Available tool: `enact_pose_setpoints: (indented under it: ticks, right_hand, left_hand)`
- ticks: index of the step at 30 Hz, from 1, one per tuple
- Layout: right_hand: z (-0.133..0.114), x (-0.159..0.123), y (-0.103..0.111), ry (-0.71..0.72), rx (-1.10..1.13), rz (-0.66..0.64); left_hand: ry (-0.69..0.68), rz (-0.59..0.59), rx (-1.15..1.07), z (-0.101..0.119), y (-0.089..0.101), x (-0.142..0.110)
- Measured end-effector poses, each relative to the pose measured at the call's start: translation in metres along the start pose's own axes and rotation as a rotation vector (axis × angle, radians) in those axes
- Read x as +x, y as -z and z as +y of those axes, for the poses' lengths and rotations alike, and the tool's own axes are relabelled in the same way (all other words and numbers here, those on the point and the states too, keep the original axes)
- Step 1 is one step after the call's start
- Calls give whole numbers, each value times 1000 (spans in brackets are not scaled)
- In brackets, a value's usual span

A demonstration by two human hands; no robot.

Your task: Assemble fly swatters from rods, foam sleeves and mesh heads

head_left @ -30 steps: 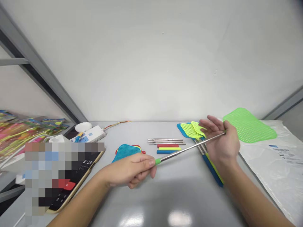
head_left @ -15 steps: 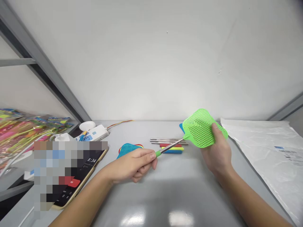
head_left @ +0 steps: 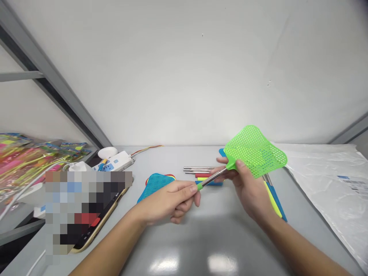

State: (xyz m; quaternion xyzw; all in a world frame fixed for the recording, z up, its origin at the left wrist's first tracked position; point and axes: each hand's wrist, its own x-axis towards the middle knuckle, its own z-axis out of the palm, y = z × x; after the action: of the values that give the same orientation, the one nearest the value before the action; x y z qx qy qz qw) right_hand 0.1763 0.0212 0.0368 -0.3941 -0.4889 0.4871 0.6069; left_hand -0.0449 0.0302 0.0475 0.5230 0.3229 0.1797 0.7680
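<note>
Grey table (head_left: pixel 218 245) below: left hand (head_left: pixel 169 201) closes on the stiff steel handle (head_left: pixel 212 178); right hand (head_left: pixel 248 188) pinches the light, flexible lime-green plastic fly swatter (head_left: pixel 254 151).

A blocky blur is covering most of the phone (head_left: pixel 99 216), and the bright plastic packs (head_left: pixel 25 161) left of it are running off the picture's edge.

1. We identify the grey surface (head_left: pixel 201 245) as the carrier of all items.
2. Centre-left, we note a stack of mesh fly-swatter heads (head_left: pixel 156 184), blue uppermost.
3. To its right lie steel tubes (head_left: pixel 198 168) beside coloured foam grips (head_left: pixel 202 175).
4. Far right: swatter handles (head_left: pixel 273 199), then a plastic bag (head_left: pixel 324 191).
5. Far left: a partly blurred smartphone (head_left: pixel 97 230) and a white power strip (head_left: pixel 113 161).
</note>
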Motion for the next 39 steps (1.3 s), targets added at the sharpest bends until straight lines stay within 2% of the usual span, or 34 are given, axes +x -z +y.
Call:
enact_pose_setpoints:
  ticks: [3,5,7,9,12,14,16,19,22,27,29,31,34,36,39]
  right_hand:
    - [8,-14,-13,-27,-148,-213]
    - [11,-20,-18,8,-224,-252]
    - [10,-22,-19,28,-274,-224]
    - [6,-21,-17,55,-325,-213]
    - [0,-19,-14,127,-436,-304]
    - [-2,-20,-14,135,-506,-353]
    - [0,-23,-15,104,-555,-375]
    - [4,-26,-18,59,-577,-416]
    - [4,-27,-21,-51,-499,-502]
    - [4,-26,-26,-448,-51,-692]
    - [3,-26,-26,-484,-40,-704]
    - [2,-25,-23,-376,-237,-627]
    - [-3,-27,-13,39,-736,-398]
    - [-7,-33,-1,272,-968,-269]
    - [-13,-51,20,408,-1148,-106]
  left_hand:
    - [-16,-19,-67,-6,-9,5]
    - [-44,-10,-114,-13,-17,11]
    - [-83,17,-109,-22,-25,19]
    - [-144,110,-69,-32,-32,26]
    - [-319,360,-82,-39,-34,33]
    - [-450,477,-121,-38,-32,33]
    - [-534,520,-146,-33,-29,30]
    - [-552,501,-237,-25,-28,26]
    - [-532,461,-425,-21,-29,25]
    - [-631,561,-486,-18,-21,23]
    - [-637,561,-529,-16,-16,23]
    - [-641,559,-555,-14,-10,23]
    - [-658,595,-476,-11,-4,23]
    - [-655,604,-399,-9,-4,21]
    - [-633,542,-292,-9,-7,18]
